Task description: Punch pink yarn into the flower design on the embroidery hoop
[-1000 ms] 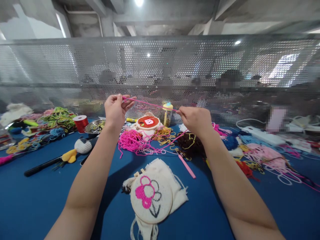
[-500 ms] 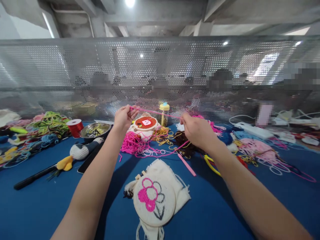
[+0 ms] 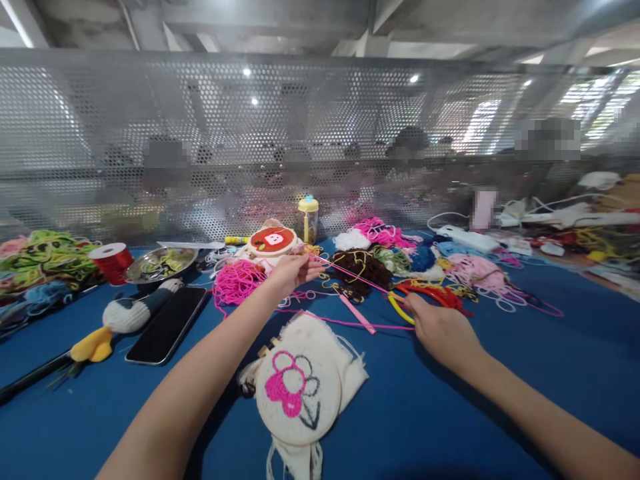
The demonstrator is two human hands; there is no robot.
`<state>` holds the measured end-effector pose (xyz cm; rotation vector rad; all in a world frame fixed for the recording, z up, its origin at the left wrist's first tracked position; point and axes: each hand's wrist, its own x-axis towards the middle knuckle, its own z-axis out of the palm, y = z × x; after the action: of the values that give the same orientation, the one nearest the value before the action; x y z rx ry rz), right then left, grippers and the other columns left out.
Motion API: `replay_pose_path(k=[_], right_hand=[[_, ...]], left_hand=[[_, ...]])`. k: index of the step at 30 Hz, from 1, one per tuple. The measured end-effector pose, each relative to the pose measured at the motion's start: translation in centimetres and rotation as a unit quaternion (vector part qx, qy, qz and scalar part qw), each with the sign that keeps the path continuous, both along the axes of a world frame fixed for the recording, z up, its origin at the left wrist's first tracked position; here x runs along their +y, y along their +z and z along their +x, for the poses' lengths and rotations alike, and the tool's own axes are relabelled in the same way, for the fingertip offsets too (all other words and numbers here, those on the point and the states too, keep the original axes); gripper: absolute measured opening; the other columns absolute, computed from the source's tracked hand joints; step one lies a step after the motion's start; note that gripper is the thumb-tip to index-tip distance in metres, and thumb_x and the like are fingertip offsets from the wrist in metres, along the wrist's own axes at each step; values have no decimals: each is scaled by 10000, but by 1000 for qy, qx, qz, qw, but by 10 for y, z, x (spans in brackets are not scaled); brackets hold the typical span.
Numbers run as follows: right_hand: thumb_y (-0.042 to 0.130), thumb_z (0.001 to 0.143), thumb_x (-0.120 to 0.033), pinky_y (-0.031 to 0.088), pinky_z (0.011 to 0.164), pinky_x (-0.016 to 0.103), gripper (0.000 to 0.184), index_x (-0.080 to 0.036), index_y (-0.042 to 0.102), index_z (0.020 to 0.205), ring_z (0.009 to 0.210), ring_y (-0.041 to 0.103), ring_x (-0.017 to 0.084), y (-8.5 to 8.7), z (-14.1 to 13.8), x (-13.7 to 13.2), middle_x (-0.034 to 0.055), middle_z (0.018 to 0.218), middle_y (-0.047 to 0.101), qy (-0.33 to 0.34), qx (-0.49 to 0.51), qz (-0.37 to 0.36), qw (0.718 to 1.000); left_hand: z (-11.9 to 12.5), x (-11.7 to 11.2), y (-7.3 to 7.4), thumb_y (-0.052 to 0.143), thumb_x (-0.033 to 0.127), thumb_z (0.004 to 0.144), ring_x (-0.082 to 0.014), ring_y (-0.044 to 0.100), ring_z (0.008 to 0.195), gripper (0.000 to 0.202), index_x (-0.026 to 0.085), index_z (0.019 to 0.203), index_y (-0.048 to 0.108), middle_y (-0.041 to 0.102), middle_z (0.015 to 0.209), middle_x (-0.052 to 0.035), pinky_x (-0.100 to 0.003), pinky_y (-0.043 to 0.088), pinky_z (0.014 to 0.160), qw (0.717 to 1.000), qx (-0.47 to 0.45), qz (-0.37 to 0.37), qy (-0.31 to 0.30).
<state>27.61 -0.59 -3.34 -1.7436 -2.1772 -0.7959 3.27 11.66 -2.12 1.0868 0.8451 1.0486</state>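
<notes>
1. A thin bright-pink yarn strand (image 3: 361, 277) is stretched beyond and to the right of the round pale-rimmed embroidery hoop (image 3: 299, 397)
2. Beyond the hoop, the strand is pinched in the left hand (image 3: 296, 272)
3. Right of the hoop, it is gripped by the right hand (image 3: 445, 333); whether the curved yellow item (image 3: 399, 309) beside is also held cannot be told
4. A slim pink tool (image 3: 357, 314) is seen beyond the hoop's right side

The right hand (image 3: 444, 330) hides part of the yellow loop (image 3: 399, 311). The left edge cuts off the rod (image 3: 37, 379), the near edge the cloth tail (image 3: 295, 460). Far right, a pink object (image 3: 484, 210) is blurred, like people (image 3: 167, 161) behind the mesh (image 3: 320, 107).
</notes>
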Motion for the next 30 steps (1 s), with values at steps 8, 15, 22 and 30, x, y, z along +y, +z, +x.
replay_pose_path(k=[8,15,22,30], right_hand=[[269,809,-195,222,403,212,255,-161,490,686,395,527,146,-11,15,-3,34,458,553,-19,65,-24,997],[253,795,-198,280,434,217,235,-189,428,638,421,525,146,-4,13,-8,27,496,555,9,127,-50,991],[251,784,-225,300,435,220,227,-206,403,616,416,508,148,-1,9,-12,14,476,530,8,170,-66,983],[284,775,-213,342,441,210,194,-203,430,647,427,533,141,-2,16,-12,-1,486,534,44,185,-51,980]], left_hand=[[19,-19,-14,358,146,819,-177,622,750,171,108,783,521,644,805,-127,-367,479,719,949,223,213,-64],[39,-48,-27,520,56,658,-195,511,981,332,191,954,582,596,1008,-63,-337,358,848,738,403,498,-212],[36,-52,-27,513,130,707,-201,522,848,159,162,853,568,568,851,-71,-315,367,742,555,541,606,-182],[9,-27,-6,372,82,801,-171,536,782,214,157,961,493,580,834,-64,-288,395,683,550,569,606,-85]])
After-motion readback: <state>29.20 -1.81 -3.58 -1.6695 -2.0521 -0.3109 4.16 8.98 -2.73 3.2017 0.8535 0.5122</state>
